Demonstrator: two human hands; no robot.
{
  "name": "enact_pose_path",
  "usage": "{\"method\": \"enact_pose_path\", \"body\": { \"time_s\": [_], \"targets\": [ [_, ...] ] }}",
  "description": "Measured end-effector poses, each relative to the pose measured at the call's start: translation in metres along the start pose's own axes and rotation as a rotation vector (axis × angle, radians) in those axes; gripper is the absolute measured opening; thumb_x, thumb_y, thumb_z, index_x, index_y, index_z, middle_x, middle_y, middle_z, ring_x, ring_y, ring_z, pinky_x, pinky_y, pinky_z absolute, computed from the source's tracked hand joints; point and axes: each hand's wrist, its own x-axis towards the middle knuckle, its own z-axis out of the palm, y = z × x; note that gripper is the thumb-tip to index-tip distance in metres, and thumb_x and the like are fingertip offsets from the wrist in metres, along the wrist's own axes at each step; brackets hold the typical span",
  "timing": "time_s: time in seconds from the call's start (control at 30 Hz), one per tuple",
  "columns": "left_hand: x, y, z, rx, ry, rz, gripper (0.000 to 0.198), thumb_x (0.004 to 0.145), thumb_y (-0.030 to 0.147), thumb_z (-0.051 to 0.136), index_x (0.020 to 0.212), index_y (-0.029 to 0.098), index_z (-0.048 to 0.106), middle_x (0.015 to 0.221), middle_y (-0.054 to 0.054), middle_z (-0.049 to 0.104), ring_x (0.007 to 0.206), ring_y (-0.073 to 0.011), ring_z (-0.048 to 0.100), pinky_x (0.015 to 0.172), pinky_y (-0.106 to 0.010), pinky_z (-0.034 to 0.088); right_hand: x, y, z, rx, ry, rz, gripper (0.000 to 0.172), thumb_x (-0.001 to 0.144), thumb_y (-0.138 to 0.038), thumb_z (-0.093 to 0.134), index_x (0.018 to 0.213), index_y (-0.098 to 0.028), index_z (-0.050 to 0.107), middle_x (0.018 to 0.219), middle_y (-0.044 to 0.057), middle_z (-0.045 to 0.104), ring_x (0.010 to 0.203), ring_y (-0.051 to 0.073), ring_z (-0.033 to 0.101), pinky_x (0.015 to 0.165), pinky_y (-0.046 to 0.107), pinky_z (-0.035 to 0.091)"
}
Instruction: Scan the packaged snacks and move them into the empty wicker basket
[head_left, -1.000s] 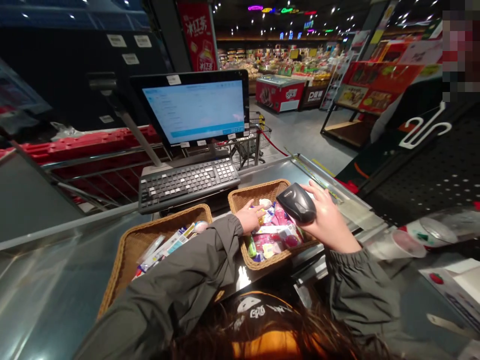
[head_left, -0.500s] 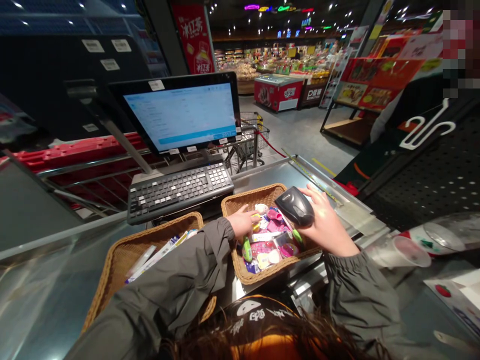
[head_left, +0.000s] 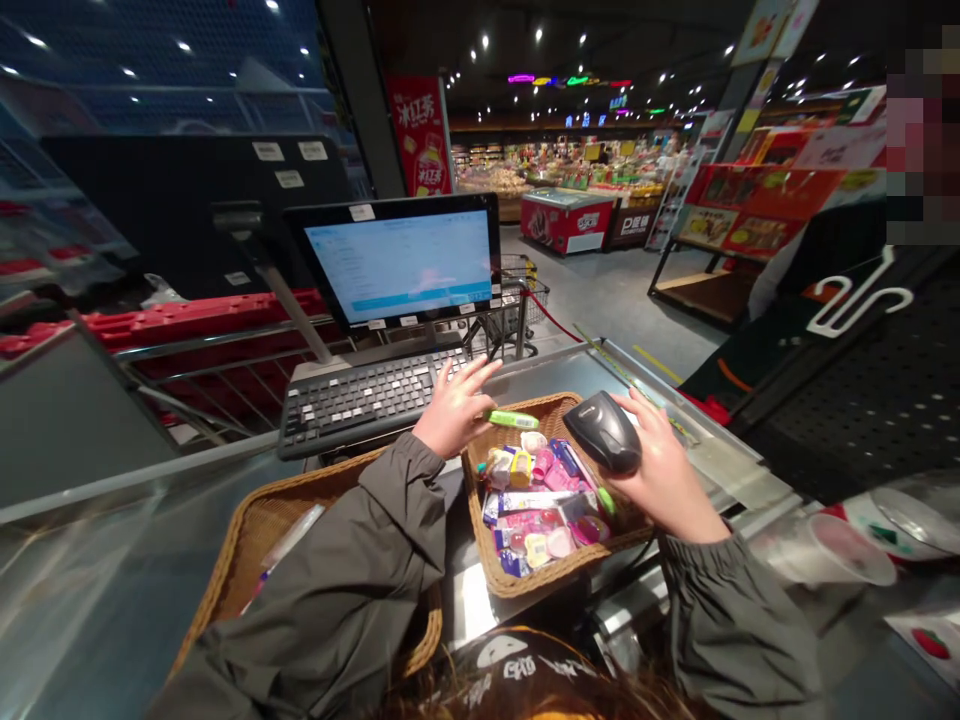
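Up from the right basket [head_left: 525,584] comes the person's left hand [head_left: 454,408], and with it a slim green item [head_left: 514,419] that a half second earlier lies low among the packets. We now see it above the basket's far left corner, its near end pinched at the thumb side while other fingers spread toward the keyboard [head_left: 360,396]; the exact grip is hidden. We find the right hand [head_left: 667,470] wrapped around a black scanner [head_left: 602,432], held over the same basket's right side. As far as we can judge, one piece is lifted out, and a bright heap of small packets [head_left: 551,500] remains. On the bench [head_left: 120,545], the left basket [head_left: 259,515] shows a few more, largely covered by a sleeve. The monitor's [head_left: 405,265] lines are too small to read, so we cannot tell how many pieces are already handled.
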Motion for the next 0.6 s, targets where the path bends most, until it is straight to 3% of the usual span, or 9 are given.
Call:
{"method": "enact_pose_path", "body": {
  "time_s": [0.2, 0.43, 0.6],
  "targets": [
    [-0.007, -0.007, -0.018, 0.073, 0.237, -0.115, 0.012, 0.087, 0.029, 0.059, 0.092, 0.024, 0.069, 0.157, -0.007, 0.035, 0.148, -0.0275, 0.025, 0.121, -0.057, 0.008, 0.0, -0.017, 0.002, -0.002, -0.007, -0.046, 0.047, 0.078, -0.035, 0.063, 0.123, -0.021, 0.058, 0.14, 0.017, 0.051, 0.144, 0.042, 0.03, 0.113, 0.069, 0.024],
    [-0.02, -0.007, -0.034, 0.107, 0.353, -0.145, 0.015, 0.089, 0.031, 0.056, 0.091, 0.023, 0.069, 0.159, -0.007, 0.032, 0.149, -0.028, 0.024, 0.12, -0.057, 0.007, 0.004, -0.043, 0.0, -0.017, -0.034, -0.124, 0.047, 0.08, -0.035, 0.062, 0.124, -0.02, 0.059, 0.141, 0.018, 0.05, 0.143, 0.042, 0.031, 0.112, 0.071, 0.025],
    [-0.031, -0.006, -0.041, 0.149, 0.362, -0.169, 0.012, 0.088, 0.03, 0.058, 0.09, 0.025, 0.069, 0.159, -0.005, 0.032, 0.149, -0.0306, 0.023, 0.119, -0.06, 0.005, 0.005, -0.061, 0.0, -0.035, -0.089, -0.145, 0.052, 0.08, -0.032, 0.062, 0.131, -0.024, 0.055, 0.146, 0.015, 0.047, 0.145, 0.04, 0.028, 0.112, 0.071, 0.026]
  ]
}}
